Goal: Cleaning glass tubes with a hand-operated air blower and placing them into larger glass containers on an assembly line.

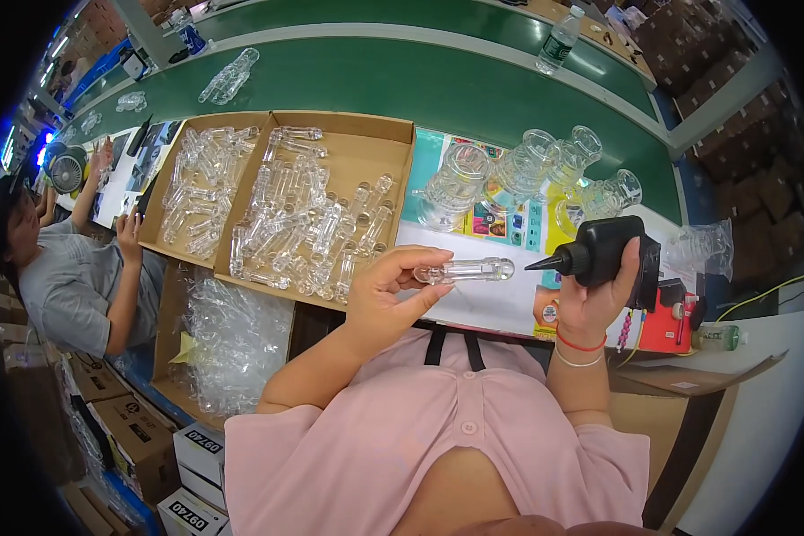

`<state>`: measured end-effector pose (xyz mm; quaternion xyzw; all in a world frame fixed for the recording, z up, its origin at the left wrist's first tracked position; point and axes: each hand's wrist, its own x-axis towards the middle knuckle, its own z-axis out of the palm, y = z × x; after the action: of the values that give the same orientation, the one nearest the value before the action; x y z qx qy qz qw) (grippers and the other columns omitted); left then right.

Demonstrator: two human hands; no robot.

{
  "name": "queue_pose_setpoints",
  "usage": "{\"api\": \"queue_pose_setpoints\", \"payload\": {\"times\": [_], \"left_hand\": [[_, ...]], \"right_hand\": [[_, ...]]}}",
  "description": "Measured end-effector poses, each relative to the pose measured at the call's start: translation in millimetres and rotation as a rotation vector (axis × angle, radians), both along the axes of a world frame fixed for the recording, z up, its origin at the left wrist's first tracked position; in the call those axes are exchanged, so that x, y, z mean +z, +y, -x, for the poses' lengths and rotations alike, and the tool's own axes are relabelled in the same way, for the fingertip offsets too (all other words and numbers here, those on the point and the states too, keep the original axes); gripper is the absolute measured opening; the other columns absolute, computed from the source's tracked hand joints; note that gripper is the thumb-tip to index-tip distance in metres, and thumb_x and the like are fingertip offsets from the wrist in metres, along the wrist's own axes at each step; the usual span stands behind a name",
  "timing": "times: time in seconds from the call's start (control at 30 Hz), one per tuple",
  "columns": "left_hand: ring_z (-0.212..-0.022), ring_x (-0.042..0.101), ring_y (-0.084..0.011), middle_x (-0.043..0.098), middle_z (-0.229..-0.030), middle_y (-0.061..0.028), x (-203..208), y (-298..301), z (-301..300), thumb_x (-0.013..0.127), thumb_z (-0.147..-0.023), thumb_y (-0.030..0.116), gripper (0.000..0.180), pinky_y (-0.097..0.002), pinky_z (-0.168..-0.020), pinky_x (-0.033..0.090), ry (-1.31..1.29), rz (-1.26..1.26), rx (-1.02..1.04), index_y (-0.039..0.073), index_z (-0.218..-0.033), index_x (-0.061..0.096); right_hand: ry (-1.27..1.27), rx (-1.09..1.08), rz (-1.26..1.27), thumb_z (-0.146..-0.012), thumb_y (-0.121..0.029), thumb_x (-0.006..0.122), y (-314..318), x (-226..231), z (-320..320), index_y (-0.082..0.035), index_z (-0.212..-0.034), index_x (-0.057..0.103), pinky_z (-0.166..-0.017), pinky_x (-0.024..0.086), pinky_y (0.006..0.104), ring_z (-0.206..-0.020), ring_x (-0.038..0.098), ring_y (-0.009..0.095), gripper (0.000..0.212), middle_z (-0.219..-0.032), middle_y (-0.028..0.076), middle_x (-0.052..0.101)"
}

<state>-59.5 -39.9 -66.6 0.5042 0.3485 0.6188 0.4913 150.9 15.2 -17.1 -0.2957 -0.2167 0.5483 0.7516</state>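
Observation:
Between the thumb and fingers of my left hand (391,290) is a clear plastic tube (473,270) with a rounded end, held level and pointing right. My right hand (594,299) grips a black squeeze bottle (606,250), tipped so its tapered nozzle (545,263) points left. The nozzle tip is close to the tube's rounded end, with a small gap between them. Beyond my hands, several clear flared plastic pieces (460,183) stand on printed sheets. To the left, a cardboard tray (366,143) holds many similar clear tubes (308,223).
A second cardboard tray (174,170) of clear pieces adjoins the first. Below it sits a box of clear plastic bags (237,339). A water bottle (558,40) stands at the back on the green bench (348,76). A co-worker (85,277) sits at the left.

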Motion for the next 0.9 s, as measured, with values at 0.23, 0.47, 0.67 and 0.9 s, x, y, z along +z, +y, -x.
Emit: {"api": "queue_pose_setpoints", "payload": {"times": [0.23,0.47,0.67,0.9], "left_hand": [[-0.091,0.057,-0.0138,0.058,-0.105,-0.0143,9,-2,-3,0.066,-0.071,-0.008,0.034,-0.0251,-0.076,0.046,0.244,-0.095,0.059,-0.001,-0.102,0.054],[-0.096,0.057,-0.0181,0.058,-0.104,-0.0180,11,-5,-13,0.066,-0.069,-0.011,0.036,-0.0263,-0.077,0.047,0.143,-0.100,0.051,0.001,-0.097,0.049],[-0.094,0.058,-0.0174,0.057,-0.104,-0.0167,19,-7,-23,0.068,-0.068,-0.009,0.035,-0.0249,-0.074,0.049,0.063,-0.165,0.058,0.002,-0.096,0.050],[-0.092,0.059,-0.0175,0.058,-0.103,-0.0161,23,-11,-30,0.069,-0.068,-0.008,0.033,-0.0253,-0.072,0.050,0.074,-0.235,0.105,0.001,-0.094,0.052]], "right_hand": [[0.024,0.127,-0.107,-0.089,-0.037,0.047,-9,11,5,-0.011,-0.084,0.054,-0.037,0.035,0.0193,-0.047,0.047,0.009,0.028,-0.072,0.002,0.054],[-0.055,0.063,-0.078,-0.089,-0.037,0.045,-12,15,3,-0.007,-0.096,0.055,-0.033,0.035,0.0197,-0.044,0.049,0.011,0.033,-0.077,0.005,0.060],[-0.341,0.285,-0.266,-0.083,-0.042,0.051,-29,31,-5,0.000,-0.101,0.047,-0.047,0.044,0.0234,-0.061,0.054,0.014,0.045,-0.083,0.008,0.052],[-0.542,0.108,-0.352,-0.080,-0.042,0.053,-34,27,-5,0.001,-0.097,0.045,-0.057,0.045,0.0236,-0.069,0.051,0.015,0.047,-0.081,0.009,0.049]]}}
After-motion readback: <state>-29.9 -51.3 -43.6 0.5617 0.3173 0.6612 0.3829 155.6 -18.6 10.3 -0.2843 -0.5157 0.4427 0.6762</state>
